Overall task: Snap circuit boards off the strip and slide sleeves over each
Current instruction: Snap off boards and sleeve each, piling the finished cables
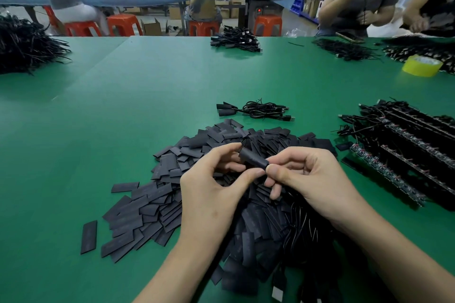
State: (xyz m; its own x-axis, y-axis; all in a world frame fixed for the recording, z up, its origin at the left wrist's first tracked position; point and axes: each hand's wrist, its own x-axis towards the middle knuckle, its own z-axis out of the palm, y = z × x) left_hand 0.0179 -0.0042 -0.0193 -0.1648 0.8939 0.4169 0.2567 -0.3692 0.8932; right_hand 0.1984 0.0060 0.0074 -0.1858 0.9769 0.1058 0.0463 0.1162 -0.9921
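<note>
A black sleeve (pixel 253 160) is held above a big heap of flat black sleeves (pixel 157 199) on the green table. My left hand (pixel 214 192) pinches the sleeve between thumb and forefinger at its left end. My right hand (pixel 312 179) pinches its right end with curled fingers; whatever is inside the sleeve is hidden. Thin black wires (pixel 298 226) hang down under my right hand. Strips of circuit boards with wires (pixel 403 150) lie at the right.
Two sleeved cables (pixel 256 110) lie coiled behind the heap. More cable piles sit at the far left (pixel 27 44), far middle (pixel 235 39) and far right (pixel 344 49). A yellow tape roll (pixel 421 65) stands far right. People work across the table.
</note>
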